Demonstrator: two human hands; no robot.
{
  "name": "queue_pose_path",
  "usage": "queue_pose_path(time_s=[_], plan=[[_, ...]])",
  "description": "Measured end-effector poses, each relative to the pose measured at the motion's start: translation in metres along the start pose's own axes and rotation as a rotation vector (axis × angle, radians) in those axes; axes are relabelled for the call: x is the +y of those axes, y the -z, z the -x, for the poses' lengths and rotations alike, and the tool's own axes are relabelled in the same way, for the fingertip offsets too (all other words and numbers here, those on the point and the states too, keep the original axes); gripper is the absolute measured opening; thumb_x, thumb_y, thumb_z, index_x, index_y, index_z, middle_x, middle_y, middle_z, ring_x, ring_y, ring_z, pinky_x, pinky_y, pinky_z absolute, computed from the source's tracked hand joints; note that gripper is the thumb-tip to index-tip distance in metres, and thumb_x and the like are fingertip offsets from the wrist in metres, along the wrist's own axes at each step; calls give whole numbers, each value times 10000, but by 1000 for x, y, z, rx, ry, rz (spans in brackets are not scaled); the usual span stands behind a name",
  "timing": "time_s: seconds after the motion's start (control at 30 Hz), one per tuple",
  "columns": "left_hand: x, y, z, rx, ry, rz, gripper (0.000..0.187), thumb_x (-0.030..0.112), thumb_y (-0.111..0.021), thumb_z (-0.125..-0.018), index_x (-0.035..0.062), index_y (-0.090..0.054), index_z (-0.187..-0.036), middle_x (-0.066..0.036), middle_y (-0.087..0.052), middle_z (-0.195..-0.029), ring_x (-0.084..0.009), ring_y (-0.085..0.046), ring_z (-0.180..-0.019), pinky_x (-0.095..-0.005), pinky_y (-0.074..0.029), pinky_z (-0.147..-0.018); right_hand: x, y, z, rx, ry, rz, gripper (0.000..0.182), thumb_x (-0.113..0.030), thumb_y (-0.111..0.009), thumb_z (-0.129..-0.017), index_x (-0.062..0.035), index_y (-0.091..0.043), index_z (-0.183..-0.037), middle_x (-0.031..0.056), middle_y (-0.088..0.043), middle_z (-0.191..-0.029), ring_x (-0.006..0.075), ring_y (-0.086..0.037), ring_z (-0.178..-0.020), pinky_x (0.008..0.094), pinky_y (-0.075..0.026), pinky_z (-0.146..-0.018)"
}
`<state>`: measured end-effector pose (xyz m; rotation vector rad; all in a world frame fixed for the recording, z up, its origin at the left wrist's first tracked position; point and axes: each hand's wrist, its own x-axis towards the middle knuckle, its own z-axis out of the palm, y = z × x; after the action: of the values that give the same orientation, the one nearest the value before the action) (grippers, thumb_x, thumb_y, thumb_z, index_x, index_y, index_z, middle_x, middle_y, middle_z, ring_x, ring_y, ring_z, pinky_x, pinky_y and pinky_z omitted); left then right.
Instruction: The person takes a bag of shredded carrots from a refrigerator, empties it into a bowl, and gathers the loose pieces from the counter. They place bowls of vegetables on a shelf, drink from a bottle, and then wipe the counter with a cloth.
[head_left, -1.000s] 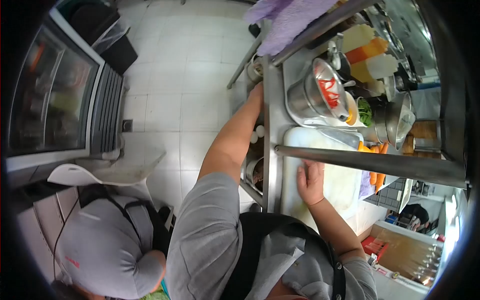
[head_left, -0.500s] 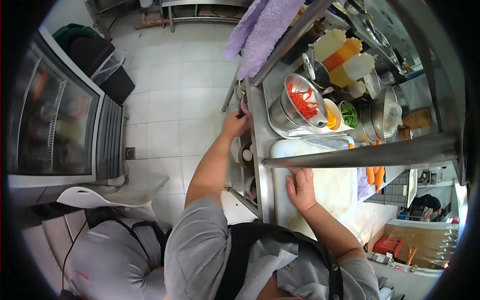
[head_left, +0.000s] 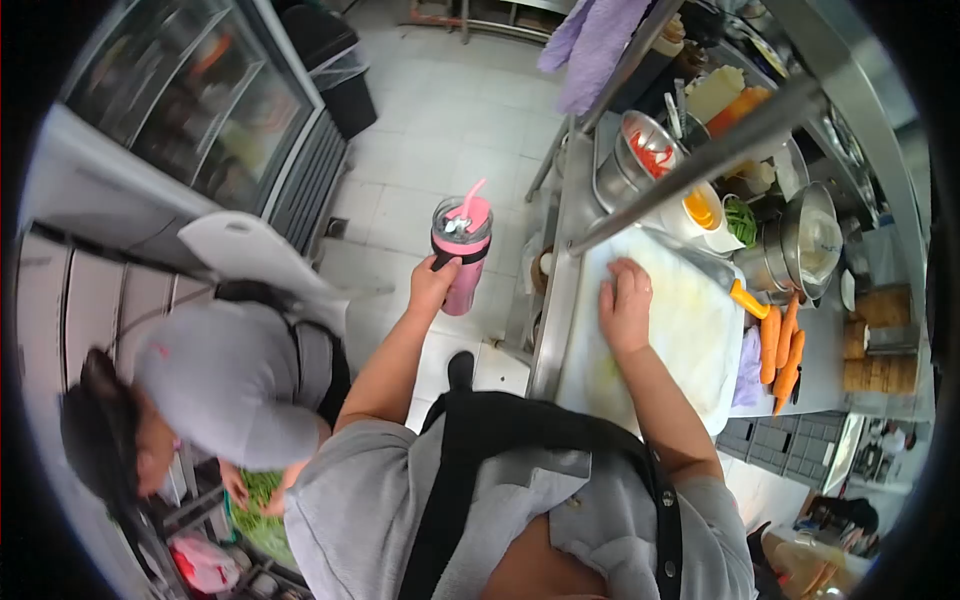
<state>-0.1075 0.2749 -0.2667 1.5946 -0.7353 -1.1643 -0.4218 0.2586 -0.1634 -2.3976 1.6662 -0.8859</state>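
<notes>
My left hand is closed around the black handle of a pink tumbler. The tumbler is upright above the floor, left of the counter, with a clear lid and a pink straw. My right hand lies flat on a white cutting board, fingers stretched out and holding nothing. Beyond its fingertips, a knife with a yellow handle lies along the board's far edge. Several carrots rest beside the board, near a purple cloth.
Metal bowls, one with red strips, stand at the back of the counter. A metal rail crosses above them. On my left a co-worker in a grey shirt handles green leaves. A fridge stands behind.
My left hand has brought the tumbler out from beside the counter's lower shelf, up and towards the left. My right hand stays on the board. The view has shifted, showing the co-worker more fully.
</notes>
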Motion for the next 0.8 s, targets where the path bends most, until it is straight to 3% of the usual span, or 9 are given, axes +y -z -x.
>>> queue_pose_path(time_s=[0.17,0.2,0.3,0.37,0.43,0.5,0.6,0.73,0.8], plan=[[83,30,120,-59,-213,-108,275,260,-699,-799,3,-602,-799,-13,-546,-635,-82,-492,-501,-240,-388,-450,19,-1,13,-31,-131,-500,303,-82,-626,-804,-30,-553,-1093,131,-548,-1172,306,-503,-1103,411,-381,-962],[108,32,147,-78,-223,-82,288,265,-709,-786,-3,-605,-788,-11,-549,-632,-81,-489,-508,-242,-382,-451,4,11,15,-55,-298,-858,348,-81,-622,-816,-34,-540,-1151,106,-538,-1225,266,-484,-1173,389,-356,-1013],[161,30,207,-183,-364,-34,286,241,-730,-758,-6,-585,-747,1,-524,-611,-72,-484,-541,-251,-378,-474,-52,97,11,-36,-46,-1051,493,-123,-651,-798,-29,-496,-1256,103,-504,-1303,269,-431,-1263,396,-306,-1065],[177,20,234,-191,-504,-77,276,224,-742,-741,-5,-588,-752,3,-513,-610,-69,-485,-562,-257,-384,-494,-78,162,4,-9,354,-1000,662,-196,-707,-763,-18,-433,-1339,125,-464,-1358,303,-382,-1314,419,-273,-1085],[186,6,253,-258,-609,-106,272,210,-753,-725,-9,-599,-771,-4,-527,-624,-71,-501,-590,-257,-400,-524,-101,231,2,29,584,-752,753,-265,-752,-720,-5,-428,-1348,140,-440,-1382,332,-348,-1334,449,-253,-1088],[195,-9,266,-370,-678,-128,276,199,-763,-710,-18,-619,-802,-20,-567,-653,-78,-533,-625,-252,-427,-564,-117,279,12,106,681,-626,684,-261,-755,-722,-42,-487,-1312,132,-526,-1285,311,-418,-1288,471,-248,-1081],[227,-51,297,-554,-898,-88,318,215,-778,-696,-34,-641,-838,-53,-629,-716,-94,-578,-673,-251,-460,-620,-119,310,42,181,677,-516,533,-237,-735,-745,-82,-576,-1230,89,-620,-1103,259,-547,-1138,472,-258,-1069],[229,-84,299,-949,-877,-79,322,234,-779,-695,-23,-657,-847,-116,-665,-762,-191,-651,-688,-281,-486,-652,-116,346,92,212,568,-521,311,-101,-765,-736,-114,-669,-1031,42,-674,-945,215,-649,-878,476,-321,-1038],[235,-99,303,-1116,-866,-108,299,222,-775,-685,-12,-655,-829,-129,-663,-761,-232,-660,-678,-291,-488,-645,-115,348,111,312,592,-526,346,-140,-717,-738,-104,-668,-1078,48,-647,-929,212,-624,-866,463,-323,-1015]])
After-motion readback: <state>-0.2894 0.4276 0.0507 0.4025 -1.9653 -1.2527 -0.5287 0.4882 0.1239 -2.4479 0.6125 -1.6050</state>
